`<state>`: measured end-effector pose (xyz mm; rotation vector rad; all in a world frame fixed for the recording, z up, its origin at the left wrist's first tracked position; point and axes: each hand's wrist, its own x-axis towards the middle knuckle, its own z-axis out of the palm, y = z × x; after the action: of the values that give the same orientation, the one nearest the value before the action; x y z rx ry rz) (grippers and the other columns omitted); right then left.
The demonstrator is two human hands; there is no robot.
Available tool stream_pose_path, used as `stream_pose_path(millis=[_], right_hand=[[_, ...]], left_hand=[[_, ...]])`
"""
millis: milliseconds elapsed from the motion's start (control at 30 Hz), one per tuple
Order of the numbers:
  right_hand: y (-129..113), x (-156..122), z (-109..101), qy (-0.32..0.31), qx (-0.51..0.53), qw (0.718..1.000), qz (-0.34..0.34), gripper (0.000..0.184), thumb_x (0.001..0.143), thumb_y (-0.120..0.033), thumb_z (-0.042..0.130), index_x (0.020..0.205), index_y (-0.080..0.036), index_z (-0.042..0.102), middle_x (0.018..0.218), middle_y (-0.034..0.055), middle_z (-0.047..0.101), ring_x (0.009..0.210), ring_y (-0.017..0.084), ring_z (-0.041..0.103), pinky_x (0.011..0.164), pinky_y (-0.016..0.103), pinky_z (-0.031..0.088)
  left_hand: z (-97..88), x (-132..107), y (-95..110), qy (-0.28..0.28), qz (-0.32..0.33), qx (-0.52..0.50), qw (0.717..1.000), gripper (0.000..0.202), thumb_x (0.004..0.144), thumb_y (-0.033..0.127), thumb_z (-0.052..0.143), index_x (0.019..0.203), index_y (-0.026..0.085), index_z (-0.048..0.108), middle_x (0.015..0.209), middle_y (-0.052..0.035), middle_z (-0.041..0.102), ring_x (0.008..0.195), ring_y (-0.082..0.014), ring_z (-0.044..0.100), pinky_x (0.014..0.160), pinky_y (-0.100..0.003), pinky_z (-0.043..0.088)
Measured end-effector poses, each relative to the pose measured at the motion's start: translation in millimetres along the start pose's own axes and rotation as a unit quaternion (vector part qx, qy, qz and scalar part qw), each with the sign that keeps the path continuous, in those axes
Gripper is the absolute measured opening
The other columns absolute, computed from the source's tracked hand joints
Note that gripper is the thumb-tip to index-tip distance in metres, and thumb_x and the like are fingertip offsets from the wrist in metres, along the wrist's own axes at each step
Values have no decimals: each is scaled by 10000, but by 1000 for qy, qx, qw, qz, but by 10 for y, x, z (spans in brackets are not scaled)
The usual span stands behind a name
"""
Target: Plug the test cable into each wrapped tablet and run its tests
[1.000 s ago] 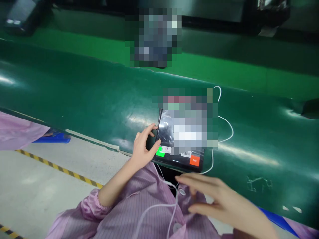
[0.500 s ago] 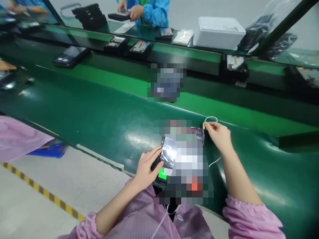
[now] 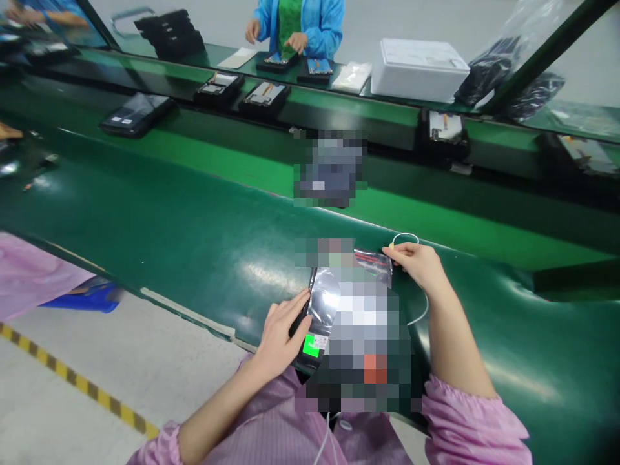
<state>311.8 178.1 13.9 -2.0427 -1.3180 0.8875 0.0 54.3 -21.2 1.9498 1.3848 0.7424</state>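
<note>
A dark tablet [image 3: 323, 303] in shiny film lies at the near edge of the green conveyor belt [image 3: 169, 226]; much of its screen is blurred out, with a green patch at its lower left. My left hand [image 3: 281, 336] grips its left edge, fingers curled round it. My right hand [image 3: 416, 265] is at the tablet's far right corner, fingers pinched on the end of a white cable [image 3: 411, 239] that loops there and runs down beside the tablet.
Across the belt a raised green shelf carries dark devices in trays [image 3: 264, 95], a black tablet [image 3: 135, 113] and a white foam box [image 3: 419, 68]. A person in a blue coat [image 3: 300, 22] works opposite. A pink sleeve [image 3: 33, 271] shows at left. Yellow-black floor tape [image 3: 72, 381] lies below.
My right hand came up from my lap to the tablet's far right corner and pinched the cable end. The view lifted, revealing the far shelf. My left hand stayed on the tablet's edge.
</note>
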Motion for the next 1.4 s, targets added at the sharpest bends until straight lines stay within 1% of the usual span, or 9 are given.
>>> stream_pose_path(millis=[200,333,533,767,933,1033,1167,1233,1400], right_hand=[[33,9,40,-7,37,999,11,430,550,-574,790,655,-171,684,620,50,661,562,156,563,583,290,442],[38,-6,42,-7,49,999,3,442,565,-584,794,663,-173,662,619,42,647,567,153,566,591,287,452],[46,-14,49,-1,54,999,-3,414,585,-558,806,666,-177,666,619,43,651,591,166,594,600,287,465],[31,-12,46,7,40,999,9,276,648,-431,790,673,-172,699,620,37,662,562,149,588,586,280,489],[-54,-20,53,21,24,999,27,250,656,-377,822,596,-186,673,570,39,642,533,154,592,540,270,520],[-139,-33,59,35,-17,998,48,247,661,-347,847,589,-186,673,568,34,647,514,152,591,545,277,520],[-235,11,36,28,-84,994,68,293,685,-305,862,536,-177,645,501,20,607,456,134,552,518,272,498],[-255,74,11,-15,-74,993,90,310,701,-257,861,514,-165,632,482,20,595,433,113,530,487,247,488],[-235,204,-40,-112,39,987,110,331,662,-169,898,484,-139,621,480,31,595,429,83,529,437,180,488]], left_hand=[[-36,8,-12,-16,-10,-14,1000,464,1012,264,450,1475,259,487,1132,-73,759,857,-204,664,758,-328,434],[-45,11,-29,-26,1,-11,1000,445,1008,259,458,1450,258,516,1314,-99,688,899,-202,650,763,-327,418],[-78,9,-28,-46,-6,0,999,495,1003,286,464,1497,272,457,1179,-87,728,899,-217,632,776,-333,420],[-227,-12,-47,-131,29,-11,991,809,940,440,597,1609,310,161,1356,-121,623,1043,-284,596,899,-427,455],[-316,9,-37,-172,41,-7,984,887,934,370,610,1615,334,43,1468,-124,531,1135,-304,586,952,-457,465],[-268,-3,17,-177,37,3,984,1082,851,419,711,1609,320,-54,1529,-157,458,1225,-355,554,985,-510,446],[-62,-69,94,-153,32,46,987,1538,557,637,876,1574,244,-208,1639,-280,194,1454,-501,294,1046,-641,331],[40,-103,105,-143,25,63,987,1582,539,672,876,1554,238,-256,1641,-315,144,1481,-512,245,1035,-647,320],[133,-138,78,-127,34,75,988,1543,603,636,876,1542,233,-281,1624,-329,198,1483,-481,288,1020,-605,347]])
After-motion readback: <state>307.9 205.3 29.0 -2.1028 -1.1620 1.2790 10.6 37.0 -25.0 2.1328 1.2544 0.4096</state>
